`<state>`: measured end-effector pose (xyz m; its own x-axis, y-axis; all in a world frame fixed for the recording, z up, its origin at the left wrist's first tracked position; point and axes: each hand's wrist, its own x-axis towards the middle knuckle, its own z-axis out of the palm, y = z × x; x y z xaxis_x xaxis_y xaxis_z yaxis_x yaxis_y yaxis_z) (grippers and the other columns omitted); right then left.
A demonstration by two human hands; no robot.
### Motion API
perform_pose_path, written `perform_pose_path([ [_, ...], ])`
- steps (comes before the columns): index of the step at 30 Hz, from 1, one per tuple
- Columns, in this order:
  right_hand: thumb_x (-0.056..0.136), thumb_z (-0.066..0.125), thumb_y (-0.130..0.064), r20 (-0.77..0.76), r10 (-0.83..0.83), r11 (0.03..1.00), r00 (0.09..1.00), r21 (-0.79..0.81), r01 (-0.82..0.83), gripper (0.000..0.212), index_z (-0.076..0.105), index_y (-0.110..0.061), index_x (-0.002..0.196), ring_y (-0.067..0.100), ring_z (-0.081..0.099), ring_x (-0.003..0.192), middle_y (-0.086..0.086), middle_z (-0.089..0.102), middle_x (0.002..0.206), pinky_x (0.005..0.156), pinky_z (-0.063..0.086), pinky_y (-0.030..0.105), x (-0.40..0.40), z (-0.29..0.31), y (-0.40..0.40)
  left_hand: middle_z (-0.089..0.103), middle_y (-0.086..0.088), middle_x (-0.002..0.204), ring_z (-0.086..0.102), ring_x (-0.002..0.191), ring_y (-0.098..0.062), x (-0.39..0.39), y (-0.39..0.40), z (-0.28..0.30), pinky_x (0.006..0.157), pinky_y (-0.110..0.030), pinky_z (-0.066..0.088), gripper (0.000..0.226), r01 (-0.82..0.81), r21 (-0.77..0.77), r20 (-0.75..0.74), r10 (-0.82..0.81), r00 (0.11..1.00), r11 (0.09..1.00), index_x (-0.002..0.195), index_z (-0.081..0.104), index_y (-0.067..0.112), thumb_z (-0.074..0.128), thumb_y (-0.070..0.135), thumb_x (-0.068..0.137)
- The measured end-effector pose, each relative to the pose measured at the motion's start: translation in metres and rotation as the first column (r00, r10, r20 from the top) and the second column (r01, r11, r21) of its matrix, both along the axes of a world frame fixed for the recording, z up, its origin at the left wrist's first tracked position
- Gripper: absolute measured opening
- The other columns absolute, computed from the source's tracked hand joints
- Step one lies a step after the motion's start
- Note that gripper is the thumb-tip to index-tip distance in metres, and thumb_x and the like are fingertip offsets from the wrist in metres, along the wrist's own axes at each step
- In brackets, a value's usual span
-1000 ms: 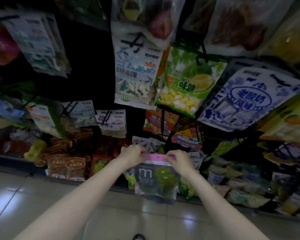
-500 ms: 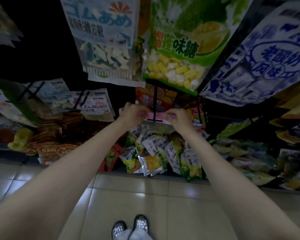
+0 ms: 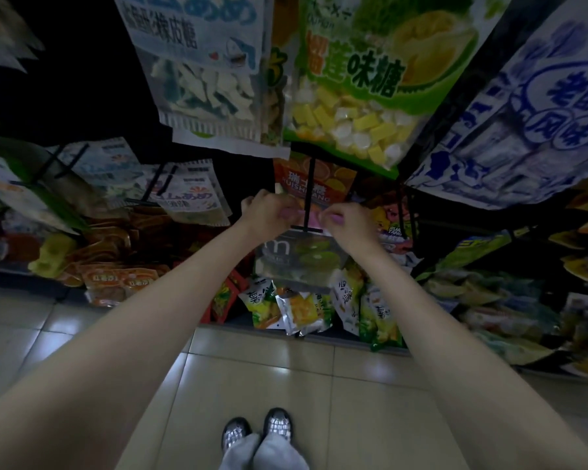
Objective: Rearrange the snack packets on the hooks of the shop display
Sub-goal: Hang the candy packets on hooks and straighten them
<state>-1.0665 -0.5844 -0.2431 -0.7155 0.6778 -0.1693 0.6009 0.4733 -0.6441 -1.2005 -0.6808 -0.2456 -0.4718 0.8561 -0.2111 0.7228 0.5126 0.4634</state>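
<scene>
As it hangs face-out, kiwi pkt (image 3: 299, 257) long axis vertical | left hand (image 3: 269, 212) & right hand (image 3: 348, 222) pinch top strip

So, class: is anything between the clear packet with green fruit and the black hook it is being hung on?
Nothing visible. The left hand and right hand pinch the pink top of the clear packet right at the black hook, whose crossbar sits over the packet's header. The orange packet hangs behind.
</scene>
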Motion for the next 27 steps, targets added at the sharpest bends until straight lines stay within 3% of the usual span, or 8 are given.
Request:
perform_pose_path([
  [3, 0.093, 0.055, -0.030, 0.008, -0.083, 0.996, 0.997, 0.033, 0.082, 0.016, 0.068, -0.022, 0.096, 0.026, 0.060, 0.097, 0.010, 0.064, 0.109, 0.079, 0.048, 0.033, -0.004, -0.006, -0.003, 0.044, -0.007, 0.136, 0.028, 0.132, -0.030, 0.003, -0.001, 0.002, 0.105, -0.043, 0.023, 0.043, -0.016, -0.025, -0.017, 0.016, 1.000, 1.000, 0.133, 0.047, 0.024, 0.054, 0.029, 0.091],
  [6, 0.093, 0.055, -0.021, -0.070, -0.127, 0.989, 0.989, 0.065, 0.132, 0.012, 0.065, -0.018, 0.100, 0.026, 0.046, 0.112, 0.008, 0.060, 0.113, 0.082, 0.037, 0.029, -0.003, 0.001, -0.009, 0.049, -0.011, 0.132, 0.038, 0.125, -0.034, 0.000, -0.019, -0.004, 0.103, -0.047, 0.032, 0.045, -0.020, 0.189, -0.054, 0.031, 0.998, 0.982, 0.129, 0.051, 0.014, 0.061, 0.027, 0.087],
  [8, 0.093, 0.052, -0.012, -0.148, -0.088, 0.984, 0.985, 0.140, 0.109, 0.018, 0.064, -0.011, 0.106, 0.024, 0.041, 0.111, 0.006, 0.060, 0.113, 0.075, 0.028, 0.022, 0.002, 0.011, -0.013, 0.054, -0.017, 0.122, 0.047, 0.113, -0.038, -0.002, -0.038, -0.008, 0.092, -0.049, 0.040, 0.037, -0.035, 0.295, -0.061, 0.056, 0.997, 0.955, 0.121, 0.056, 0.007, 0.060, 0.012, 0.085],
  [11, 0.093, 0.049, -0.009, -0.171, 0.045, 0.971, 0.984, 0.238, -0.003, 0.021, 0.063, -0.010, 0.109, 0.021, 0.042, 0.106, 0.005, 0.059, 0.111, 0.074, 0.025, 0.020, 0.006, 0.021, -0.022, 0.055, -0.018, 0.112, 0.054, 0.100, -0.040, -0.005, -0.071, -0.010, 0.080, -0.049, 0.046, 0.032, -0.043, 0.357, -0.130, 0.095, 0.987, 0.933, 0.112, 0.058, 0.005, 0.051, 0.003, 0.081],
  [16, 0.092, 0.048, -0.005, -0.194, 0.190, 0.918, 0.963, 0.383, -0.104, 0.024, 0.061, -0.006, 0.112, 0.024, 0.043, 0.106, 0.008, 0.058, 0.107, 0.079, 0.026, 0.021, -0.010, 0.033, -0.054, 0.056, -0.022, 0.104, 0.053, 0.094, -0.044, -0.018, -0.119, -0.006, 0.072, -0.046, 0.042, 0.042, -0.114, 0.351, -0.268, 0.216, 0.939, 0.929, 0.107, 0.060, 0.002, 0.033, 0.016, 0.078],
  [21, 0.095, 0.046, -0.008, -0.082, 0.349, 0.918, 0.934, 0.231, -0.323, 0.041, 0.043, -0.010, 0.135, 0.021, 0.032, 0.128, 0.007, 0.042, 0.136, 0.100, 0.023, 0.020, -0.054, 0.035, -0.083, 0.050, -0.023, 0.120, 0.039, 0.111, -0.035, -0.032, -0.157, 0.005, 0.083, -0.051, 0.040, 0.048, -0.231, 0.384, -0.308, 0.360, 0.881, 0.894, 0.122, 0.053, 0.001, 0.033, 0.015, 0.080],
  [24, 0.094, 0.050, -0.008, -0.011, 0.437, 0.892, 0.900, 0.135, -0.431, 0.060, 0.023, -0.015, 0.147, 0.024, 0.019, 0.140, 0.005, 0.017, 0.154, 0.111, 0.018, 0.029, -0.088, 0.020, -0.096, 0.043, -0.017, 0.139, 0.035, 0.126, -0.035, -0.042, -0.174, 0.005, 0.096, -0.051, 0.033, 0.058, -0.254, 0.365, -0.290, 0.369, 0.883, 0.896, 0.135, 0.043, 0.003, 0.044, 0.005, 0.077],
  [27, 0.092, 0.054, -0.005, 0.078, 0.469, 0.859, 0.880, 0.191, -0.475, 0.076, 0.007, -0.018, 0.150, 0.026, 0.006, 0.144, -0.001, -0.007, 0.158, 0.113, 0.018, 0.035, -0.123, 0.007, -0.101, 0.035, -0.009, 0.148, 0.028, 0.136, -0.030, -0.048, -0.185, 0.007, 0.104, -0.049, 0.026, 0.066, -0.215, 0.287, -0.276, 0.295, 0.915, 0.933, 0.142, 0.034, 0.010, 0.049, 0.002, 0.079],
])
